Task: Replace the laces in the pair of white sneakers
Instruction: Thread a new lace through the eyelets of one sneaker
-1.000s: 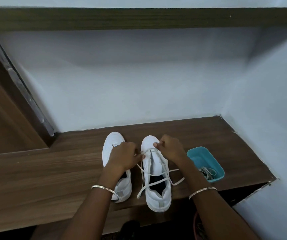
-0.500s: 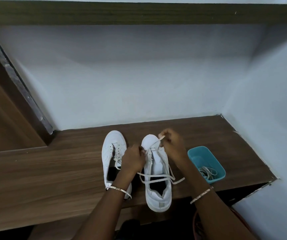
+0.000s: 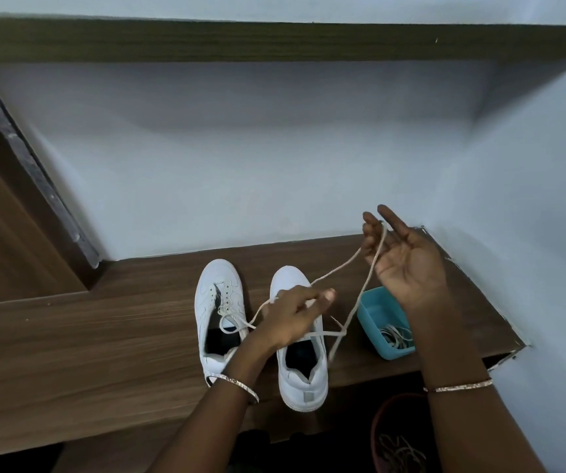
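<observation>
A wood-grain tabletop [image 3: 104, 336] is filling the corner between pale walls, and the two white shoes are standing on it, toes to the wall. The lace [image 3: 338, 266] of the sneaker [image 3: 304, 380] lying directly under the fingers [image 3: 309, 294] of the left hand [image 3: 292, 319] is coming out. Half a second ago both hands were crowding its eyelets. Now the right hand [image 3: 408, 268] is lifting up and away toward the wall corner, drawing a long loop behind it. Its fingers [image 3: 370, 233] are curling loosely round the lace, palm turned up. The left fingers are hovering half spread over the tongue. The lace is passing under them, but I cannot tell whether they are pinching it. By my reading the unlacing of this shoe is nearly finishing, with perhaps only the last crossings left. The other sneaker [image 3: 218, 278], just outside the left fingers, is still sitting partly laced. Below the right fingers a teal tub [image 3: 372, 308] is holding a bundle of laces [image 3: 396, 336]. Nearer the wrist, below the tabletop's edge, a reddish basket [image 3: 377, 435] is holding tangled strands [image 3: 399, 450].
</observation>
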`<state>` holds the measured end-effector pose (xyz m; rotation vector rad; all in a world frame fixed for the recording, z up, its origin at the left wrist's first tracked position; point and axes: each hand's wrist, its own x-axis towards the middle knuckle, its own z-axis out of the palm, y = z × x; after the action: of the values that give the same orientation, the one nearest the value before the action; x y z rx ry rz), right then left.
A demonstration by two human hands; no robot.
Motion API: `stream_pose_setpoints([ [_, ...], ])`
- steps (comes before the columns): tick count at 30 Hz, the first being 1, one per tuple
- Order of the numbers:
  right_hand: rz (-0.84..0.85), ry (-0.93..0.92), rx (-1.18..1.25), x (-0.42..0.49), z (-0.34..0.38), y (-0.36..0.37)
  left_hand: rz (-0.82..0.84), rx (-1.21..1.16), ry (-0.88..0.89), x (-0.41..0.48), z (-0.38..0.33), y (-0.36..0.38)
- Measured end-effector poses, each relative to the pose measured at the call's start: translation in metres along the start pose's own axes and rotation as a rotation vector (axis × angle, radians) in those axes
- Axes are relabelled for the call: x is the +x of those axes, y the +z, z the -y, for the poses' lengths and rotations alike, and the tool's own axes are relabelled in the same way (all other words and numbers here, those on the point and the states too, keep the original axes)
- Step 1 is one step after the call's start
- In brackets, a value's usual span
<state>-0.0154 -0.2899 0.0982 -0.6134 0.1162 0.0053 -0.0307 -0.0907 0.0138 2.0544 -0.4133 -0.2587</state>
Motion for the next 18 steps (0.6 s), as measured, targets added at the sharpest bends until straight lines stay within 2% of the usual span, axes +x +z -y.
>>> stream_pose_setpoints([
  [3, -0.022, 0.020, 0.080, 0.002, 0.003, 0.016, 0.142, -0.189, 0.020, -0.009, -0.024, 0.018],
  [5, -0.016, 0.032, 0.133, 0.005, 0.001, 0.025, 0.173, -0.287, 0.031, -0.011, -0.034, 0.033],
  [9, -0.030, 0.015, 0.144, 0.010, 0.002, 0.034, 0.058, -0.347, 0.107, -0.014, -0.041, 0.032],
  [13, -0.108, -0.004, 0.064, 0.012, 0.016, 0.018, -0.054, -0.622, -0.005, -0.022, -0.034, 0.006],
  [15, -0.196, 0.031, -0.221, 0.008, 0.016, 0.001, -0.134, -0.885, -0.109, -0.022, -0.030, -0.008],
  [18, -0.349, 0.136, -0.933, -0.004, -0.007, -0.023, -0.196, -1.179, -0.184, -0.015, -0.031, -0.026],
])
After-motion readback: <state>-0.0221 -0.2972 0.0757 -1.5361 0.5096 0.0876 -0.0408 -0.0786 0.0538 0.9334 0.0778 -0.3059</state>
